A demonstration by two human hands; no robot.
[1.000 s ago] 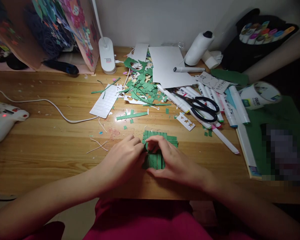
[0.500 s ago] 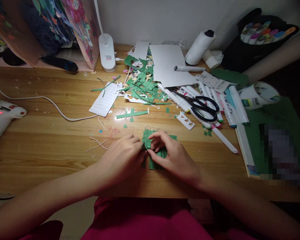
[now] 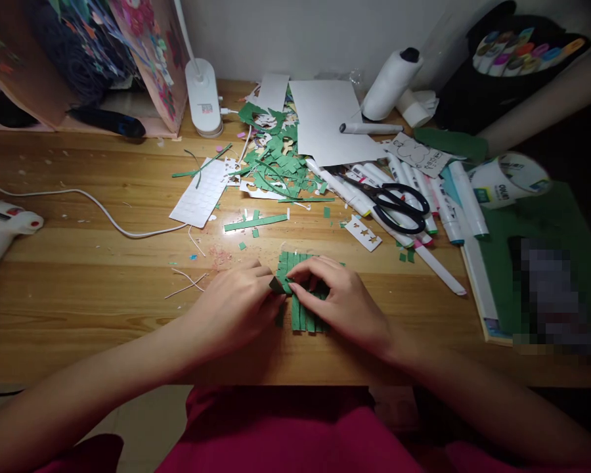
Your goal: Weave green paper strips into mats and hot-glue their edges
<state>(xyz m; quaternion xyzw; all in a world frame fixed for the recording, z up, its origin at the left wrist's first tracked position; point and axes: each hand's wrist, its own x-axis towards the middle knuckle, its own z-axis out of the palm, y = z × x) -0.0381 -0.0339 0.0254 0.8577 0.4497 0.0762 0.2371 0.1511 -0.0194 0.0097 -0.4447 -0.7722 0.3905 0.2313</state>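
A small mat of green paper strips [image 3: 303, 320], laid side by side and crossed by other strips, lies on the wooden table in front of me. My left hand [image 3: 243, 294] is closed at its left side, pinching a green paper strip [image 3: 276, 285] whose darker end sticks up past the fingers. Over the mat, my right hand [image 3: 342, 299] has thumb and index finger brought together on the same strip near the mat's left part. Its other fingers curl beneath the palm, hiding the mat's right part.
Green paper scraps [image 3: 280, 154] and white sheets [image 3: 325, 121] are heaped behind the mat. Black-handled scissors [image 3: 401, 207] lie on several markers to the right. A glue gun [image 3: 4, 230] with its cable is at far left, a lamp base [image 3: 203, 98] at the back.
My right hand's fingertips have come closer together on the strip, and more of the mat's lower strips show. The whole view has shifted slightly.
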